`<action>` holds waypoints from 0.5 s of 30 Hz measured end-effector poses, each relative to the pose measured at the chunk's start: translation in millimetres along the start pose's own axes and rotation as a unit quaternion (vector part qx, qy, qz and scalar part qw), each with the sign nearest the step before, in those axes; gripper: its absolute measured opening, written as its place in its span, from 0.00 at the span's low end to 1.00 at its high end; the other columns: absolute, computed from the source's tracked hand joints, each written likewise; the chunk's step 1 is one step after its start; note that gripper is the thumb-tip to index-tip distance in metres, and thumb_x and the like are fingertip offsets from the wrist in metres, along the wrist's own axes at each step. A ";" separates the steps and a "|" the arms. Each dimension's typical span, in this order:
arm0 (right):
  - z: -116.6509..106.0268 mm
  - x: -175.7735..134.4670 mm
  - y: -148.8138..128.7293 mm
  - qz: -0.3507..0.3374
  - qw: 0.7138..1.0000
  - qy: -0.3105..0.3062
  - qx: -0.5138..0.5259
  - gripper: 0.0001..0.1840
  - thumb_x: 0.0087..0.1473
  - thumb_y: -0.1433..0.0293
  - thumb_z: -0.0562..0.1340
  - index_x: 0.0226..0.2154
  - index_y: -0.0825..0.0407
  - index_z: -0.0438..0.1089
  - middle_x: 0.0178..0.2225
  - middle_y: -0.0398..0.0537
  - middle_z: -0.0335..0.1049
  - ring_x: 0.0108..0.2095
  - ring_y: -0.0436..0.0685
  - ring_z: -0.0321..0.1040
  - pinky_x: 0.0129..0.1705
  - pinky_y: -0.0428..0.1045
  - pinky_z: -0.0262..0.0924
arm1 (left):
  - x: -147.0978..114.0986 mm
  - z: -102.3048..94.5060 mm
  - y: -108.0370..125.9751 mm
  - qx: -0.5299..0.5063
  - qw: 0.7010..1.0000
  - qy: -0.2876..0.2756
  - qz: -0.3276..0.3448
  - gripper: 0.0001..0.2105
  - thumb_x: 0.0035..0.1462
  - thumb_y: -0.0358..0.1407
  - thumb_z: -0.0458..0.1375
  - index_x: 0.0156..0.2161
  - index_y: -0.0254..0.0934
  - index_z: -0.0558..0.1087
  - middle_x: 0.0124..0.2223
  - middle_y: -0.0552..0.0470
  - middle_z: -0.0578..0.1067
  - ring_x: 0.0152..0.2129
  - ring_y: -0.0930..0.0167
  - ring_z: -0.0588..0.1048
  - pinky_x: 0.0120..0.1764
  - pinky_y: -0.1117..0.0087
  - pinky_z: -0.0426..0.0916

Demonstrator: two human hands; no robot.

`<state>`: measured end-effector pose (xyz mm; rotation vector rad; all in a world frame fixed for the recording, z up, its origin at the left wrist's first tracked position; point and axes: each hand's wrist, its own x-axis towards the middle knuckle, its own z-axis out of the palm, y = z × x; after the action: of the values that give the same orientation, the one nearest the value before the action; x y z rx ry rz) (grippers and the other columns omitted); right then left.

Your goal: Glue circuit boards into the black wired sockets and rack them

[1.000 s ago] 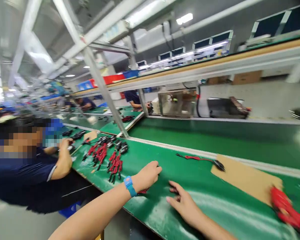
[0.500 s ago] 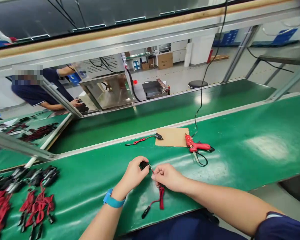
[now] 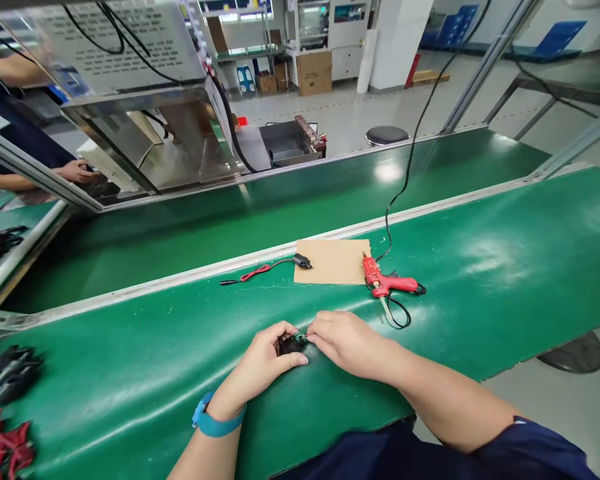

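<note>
My left hand point(image 3: 266, 357) is closed round a black plug housing point(image 3: 290, 345), with a bit of green circuit board point(image 3: 299, 337) showing at its right end. The fingertips of my right hand point(image 3: 343, 341) pinch the wire point(image 3: 307, 337) right at that board; the rest of its cable is hidden. Beyond my hands lies a finished-looking black plug point(image 3: 303, 261) with a red and black cord point(image 3: 263, 269), its body resting on a cardboard piece point(image 3: 337, 267). A red glue gun point(image 3: 391, 285) lies at the right edge of the cardboard.
Black plugs point(image 3: 15, 377) with bundled red cords point(image 3: 3, 443) lie in a pile at the left. The glue gun's black cord point(image 3: 409, 167) runs upward. Past the white rail point(image 3: 205, 272) is a green belt point(image 3: 280, 217). Another person's hand point(image 3: 77, 171) is at the far left.
The view has tipped down and shifted left to right, so the shelf above is gone from sight. My right hand has turned palm down, and the folded red cable below it no longer shows.
</note>
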<state>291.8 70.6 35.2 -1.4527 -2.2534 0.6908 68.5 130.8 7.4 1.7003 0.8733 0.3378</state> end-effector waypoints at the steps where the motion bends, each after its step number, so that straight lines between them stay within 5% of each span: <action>1: 0.0 -1.2 1.7 -0.009 1.000 -0.003 -0.001 0.12 0.69 0.70 0.55 0.37 0.53 0.73 0.33 0.47 0.71 0.33 0.54 0.66 0.36 0.48 0.56 | -0.9 1.6 -0.4 0.021 1.000 0.002 0.005 0.13 0.54 0.41 0.70 0.41 0.38 0.75 0.37 0.52 0.76 0.35 0.66 0.72 0.40 0.68 0.66; 10: 5.2 -14.8 -1.8 -0.089 0.991 0.069 -0.069 0.15 0.70 0.71 0.53 0.35 0.54 0.73 0.32 0.49 0.72 0.30 0.55 0.65 0.36 0.52 0.57 | -10.0 15.0 1.0 0.097 0.993 -0.021 0.066 0.09 0.64 0.37 0.63 0.49 0.42 0.75 0.44 0.47 0.77 0.42 0.62 0.74 0.45 0.62 0.69; 15: -4.7 -10.8 3.9 -0.022 0.989 0.052 0.133 0.09 0.68 0.71 0.57 0.37 0.54 0.72 0.31 0.45 0.69 0.30 0.51 0.63 0.34 0.48 0.57 | -10.4 13.2 8.5 0.057 0.996 -0.037 0.063 0.09 0.65 0.36 0.61 0.49 0.41 0.73 0.48 0.46 0.75 0.46 0.63 0.73 0.49 0.62 0.68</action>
<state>301.6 63.0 36.3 -1.2763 -2.0190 0.8450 72.9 113.4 13.2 1.8673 0.7440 0.3119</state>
